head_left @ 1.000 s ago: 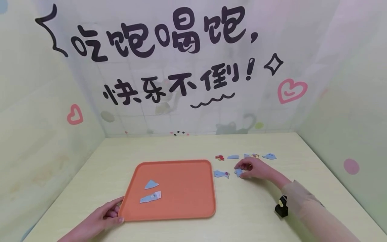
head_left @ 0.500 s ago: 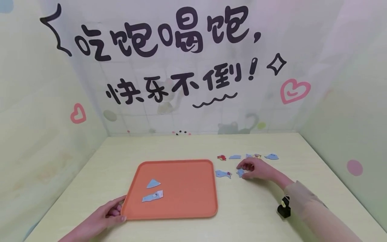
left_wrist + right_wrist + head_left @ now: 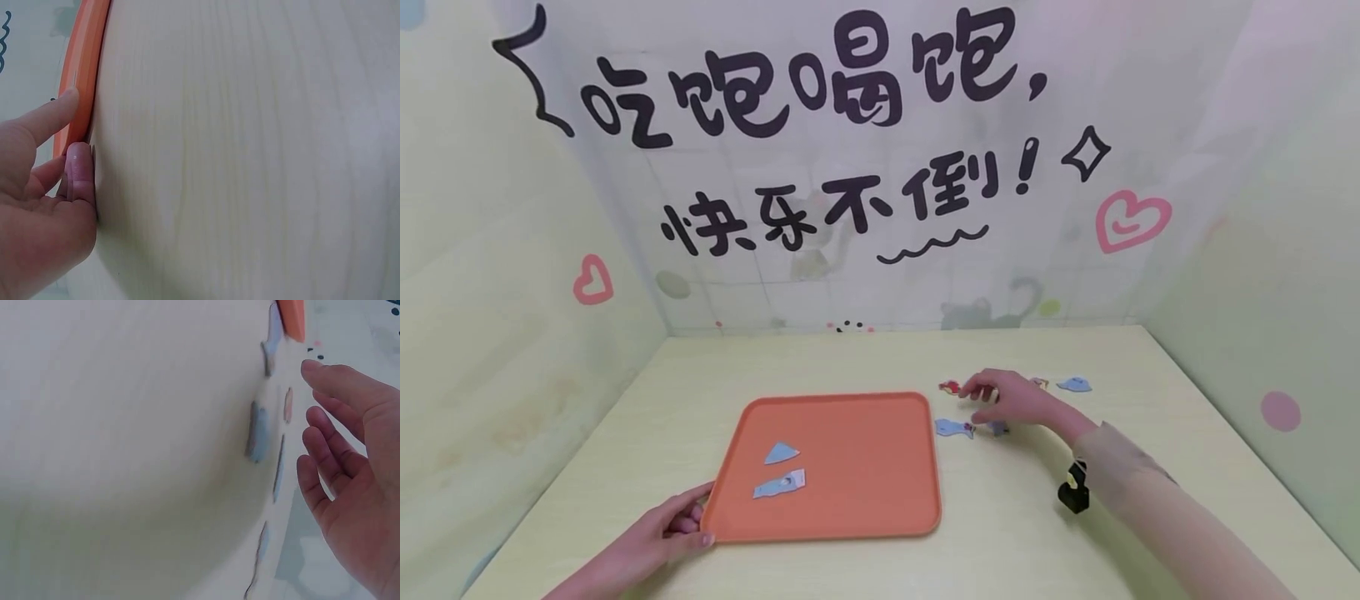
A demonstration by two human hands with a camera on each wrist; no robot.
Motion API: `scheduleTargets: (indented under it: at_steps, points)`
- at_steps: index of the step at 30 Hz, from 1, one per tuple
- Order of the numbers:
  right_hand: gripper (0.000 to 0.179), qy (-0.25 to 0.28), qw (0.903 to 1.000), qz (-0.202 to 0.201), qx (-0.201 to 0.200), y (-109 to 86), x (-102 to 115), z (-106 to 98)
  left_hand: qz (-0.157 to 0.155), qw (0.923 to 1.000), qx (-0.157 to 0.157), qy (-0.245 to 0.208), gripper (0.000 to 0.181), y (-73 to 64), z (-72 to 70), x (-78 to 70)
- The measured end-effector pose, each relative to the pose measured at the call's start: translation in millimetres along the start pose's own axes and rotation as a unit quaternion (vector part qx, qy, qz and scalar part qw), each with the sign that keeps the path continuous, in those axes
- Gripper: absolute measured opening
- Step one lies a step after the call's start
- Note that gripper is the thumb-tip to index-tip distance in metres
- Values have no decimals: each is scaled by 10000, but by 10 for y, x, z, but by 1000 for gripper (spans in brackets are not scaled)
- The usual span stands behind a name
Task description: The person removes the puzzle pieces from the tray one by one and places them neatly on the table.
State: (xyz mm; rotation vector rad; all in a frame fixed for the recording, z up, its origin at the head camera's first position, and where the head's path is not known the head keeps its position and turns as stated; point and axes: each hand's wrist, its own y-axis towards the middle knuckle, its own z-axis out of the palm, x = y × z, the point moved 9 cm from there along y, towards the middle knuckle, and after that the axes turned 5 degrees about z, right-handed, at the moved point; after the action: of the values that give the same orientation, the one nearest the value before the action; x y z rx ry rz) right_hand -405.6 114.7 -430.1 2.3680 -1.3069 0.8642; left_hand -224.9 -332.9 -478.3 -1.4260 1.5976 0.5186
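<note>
My left hand (image 3: 658, 533) holds the near left corner of an orange tray (image 3: 865, 467); in the left wrist view the thumb lies against the tray's rim (image 3: 87, 69). A triangular puzzle piece (image 3: 782, 453) and a long, strip-like puzzle piece (image 3: 779, 484) lie on the tray. Over the loose pieces right of the tray hovers my right hand (image 3: 1018, 398), fingers bent loosely and nothing between them. Partly hidden below it is a light blue puzzle piece (image 3: 998, 428). Another blue piece (image 3: 952, 427) with a red spot lies beside the tray's right edge.
Along the back lie a red piece (image 3: 951, 387), a partly covered piece (image 3: 1040, 382) and a blue one (image 3: 1074, 384). A black device (image 3: 1074, 490) sits at the right wrist. Printed fabric walls (image 3: 895, 292) close off the table's back and sides.
My right hand has come off the blue puzzle piece, leaving it on the table, and moved up and left toward the red piece. My left hand stays at the tray's corner.
</note>
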Motion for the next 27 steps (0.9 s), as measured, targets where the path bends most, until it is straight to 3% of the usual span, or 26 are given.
scheduleTargets:
  at_steps: [6, 15, 23, 27]
  points:
    - [35, 168, 9984, -533, 127, 259, 399, 77, -43, 10000, 2, -43, 84, 2, -17, 10]
    - [36, 161, 9946, -969, 336, 590, 842, 268, 184, 9998, 42, -64, 82, -5, 16, -33]
    - [42, 257, 9893, -1242, 728, 871, 1211, 543, -78, 9999, -73, -3, 85, 9, 15, 2]
    - [44, 324, 9859, -1377, 899, 983, 1384, 720, -64, 9999, -124, 57, 85, 4, -2, 0]
